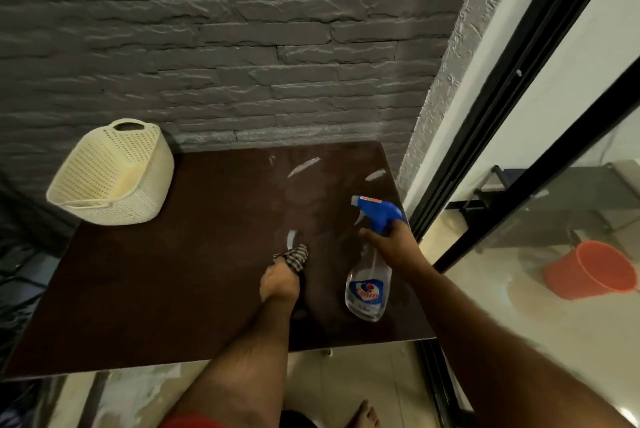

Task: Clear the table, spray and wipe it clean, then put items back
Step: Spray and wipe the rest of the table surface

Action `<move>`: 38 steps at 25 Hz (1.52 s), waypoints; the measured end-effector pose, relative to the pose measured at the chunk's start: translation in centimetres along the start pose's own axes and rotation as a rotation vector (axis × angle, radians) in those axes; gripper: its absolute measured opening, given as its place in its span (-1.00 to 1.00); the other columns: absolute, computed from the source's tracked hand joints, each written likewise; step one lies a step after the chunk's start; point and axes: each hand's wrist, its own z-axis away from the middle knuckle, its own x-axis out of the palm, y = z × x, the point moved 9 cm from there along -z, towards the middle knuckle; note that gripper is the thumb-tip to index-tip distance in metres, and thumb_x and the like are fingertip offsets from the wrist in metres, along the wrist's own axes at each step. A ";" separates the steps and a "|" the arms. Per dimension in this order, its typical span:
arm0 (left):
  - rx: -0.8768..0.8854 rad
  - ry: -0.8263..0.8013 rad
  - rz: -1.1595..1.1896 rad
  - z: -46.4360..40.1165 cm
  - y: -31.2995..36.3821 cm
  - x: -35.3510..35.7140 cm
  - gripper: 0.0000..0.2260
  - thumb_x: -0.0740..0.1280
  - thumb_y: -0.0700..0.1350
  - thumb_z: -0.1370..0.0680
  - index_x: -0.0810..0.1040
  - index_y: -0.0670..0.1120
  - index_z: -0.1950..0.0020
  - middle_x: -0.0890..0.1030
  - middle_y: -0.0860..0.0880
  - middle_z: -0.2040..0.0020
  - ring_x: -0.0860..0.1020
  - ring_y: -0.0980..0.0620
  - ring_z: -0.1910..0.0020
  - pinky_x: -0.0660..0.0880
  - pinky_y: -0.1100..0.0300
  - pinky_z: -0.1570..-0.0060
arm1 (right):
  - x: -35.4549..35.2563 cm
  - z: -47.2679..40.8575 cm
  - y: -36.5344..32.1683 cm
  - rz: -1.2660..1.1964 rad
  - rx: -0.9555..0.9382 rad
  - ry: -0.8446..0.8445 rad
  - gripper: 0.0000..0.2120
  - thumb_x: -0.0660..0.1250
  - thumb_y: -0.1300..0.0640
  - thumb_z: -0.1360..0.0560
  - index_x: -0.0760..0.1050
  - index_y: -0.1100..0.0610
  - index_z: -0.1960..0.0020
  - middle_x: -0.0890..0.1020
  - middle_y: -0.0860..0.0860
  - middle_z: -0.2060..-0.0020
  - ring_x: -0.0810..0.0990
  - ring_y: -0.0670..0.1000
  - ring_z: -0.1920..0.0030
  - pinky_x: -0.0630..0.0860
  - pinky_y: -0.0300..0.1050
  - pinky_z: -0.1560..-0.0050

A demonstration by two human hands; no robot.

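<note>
One dark brown wooden table [145, 289] is being cleaned. At its near right part, one clear plastic spray bottle with a blue trigger head [372, 254] is gripped round the neck by the right hand [391, 244], nozzle aimed over the tabletop, seemingly for spraying. Just left of the bottle, one checked cloth [294, 256] is clutched by the left hand [278, 283] against the table, apparently for wiping. At the table's far left corner, one cream perforated plastic basket [114, 174] is seen tilted.
</note>
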 end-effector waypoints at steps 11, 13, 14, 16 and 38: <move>-0.035 0.140 0.642 1.7 5.1 -7.3 -0.75 0.32 -0.03 -0.51 0.55 -0.09 -0.14 0.63 -0.14 -0.08 0.59 -0.14 -0.04 0.52 0.10 -0.06 | 2.4 -0.2 -8.7 -0.411 -0.148 -0.173 -0.66 0.40 0.24 -0.46 0.52 0.06 -0.22 0.65 -0.01 0.10 0.66 -0.02 0.09 0.61 -0.06 0.04; -0.068 0.167 0.724 1.5 4.1 -8.1 -0.75 0.32 -0.05 -0.51 0.56 -0.11 -0.14 0.64 -0.13 -0.07 0.60 -0.12 -0.03 0.54 0.05 -0.10 | 3.7 -0.2 -8.9 -0.485 -0.085 -0.269 -0.67 0.39 0.22 -0.49 0.49 0.10 -0.24 0.65 0.07 0.09 0.66 0.02 0.12 0.61 -0.02 0.06; -0.090 0.175 0.761 1.4 3.3 -8.4 -0.76 0.32 -0.06 -0.51 0.56 -0.11 -0.14 0.64 -0.14 -0.07 0.60 -0.13 -0.03 0.54 0.01 -0.12 | 4.4 -0.2 -8.7 -0.523 -0.049 -0.310 -0.70 0.39 0.22 -0.50 0.49 0.14 -0.21 0.64 0.11 0.16 0.65 0.02 0.19 0.61 -0.04 0.14; -0.147 0.180 0.809 0.8 1.3 -8.7 -0.77 0.32 -0.07 -0.52 0.56 -0.10 -0.14 0.64 -0.14 -0.07 0.60 -0.13 -0.03 0.55 -0.03 -0.13 | 5.2 -0.6 -8.6 -0.482 -0.008 -0.309 -0.77 0.41 0.19 -0.49 0.52 0.20 -0.12 0.58 0.09 0.32 0.59 0.00 0.34 0.59 -0.11 0.29; -0.154 0.172 0.913 -19.3 -0.5 -16.5 -0.66 0.43 -0.02 -0.51 0.51 -0.15 -0.20 0.62 -0.14 -0.09 0.59 -0.14 -0.04 0.54 -0.05 -0.14 | 12.8 -15.3 -15.4 0.059 0.053 -0.212 -0.71 0.43 0.17 -0.44 0.48 0.20 -0.12 0.60 0.10 0.20 0.59 0.02 0.30 0.58 -0.12 0.29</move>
